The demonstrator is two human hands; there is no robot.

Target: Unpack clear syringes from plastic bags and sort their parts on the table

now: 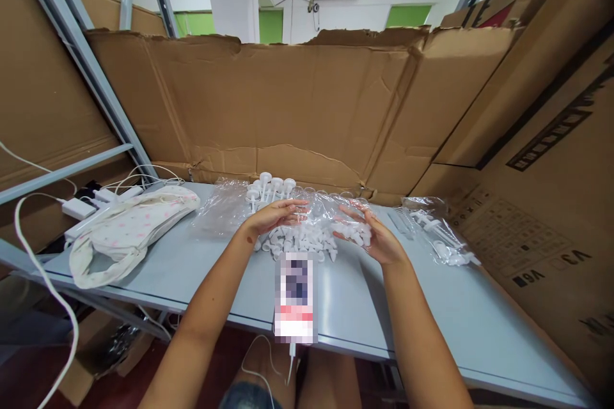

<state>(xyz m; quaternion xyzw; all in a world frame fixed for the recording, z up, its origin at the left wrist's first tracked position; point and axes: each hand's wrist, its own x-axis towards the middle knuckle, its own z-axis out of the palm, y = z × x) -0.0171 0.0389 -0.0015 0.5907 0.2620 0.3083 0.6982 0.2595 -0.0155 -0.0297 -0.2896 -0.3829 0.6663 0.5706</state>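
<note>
My left hand [277, 215] reaches over a pile of small white plastic pieces [300, 241], its fingers stretched out toward the right. Across from it, my right hand [377, 233] is open with fingers apart, beside a cluster of white pieces [357, 232]. Crumpled clear plastic bags [319, 206] lie between and behind the hands. Whether the fingers touch the plastic I cannot tell. Behind my left hand stand several white pump-like parts with round tops [265, 184]. A blurred-out phone-like device [296, 297] with a cable rests in front of the pile.
A clear bag with white parts [439, 233] lies at the right. At the left are a pale cloth bag [137, 230], chargers [79, 208] and cables. Cardboard [278, 102] walls the back of the grey table [345, 313]; a large carton [542, 236] stands right.
</note>
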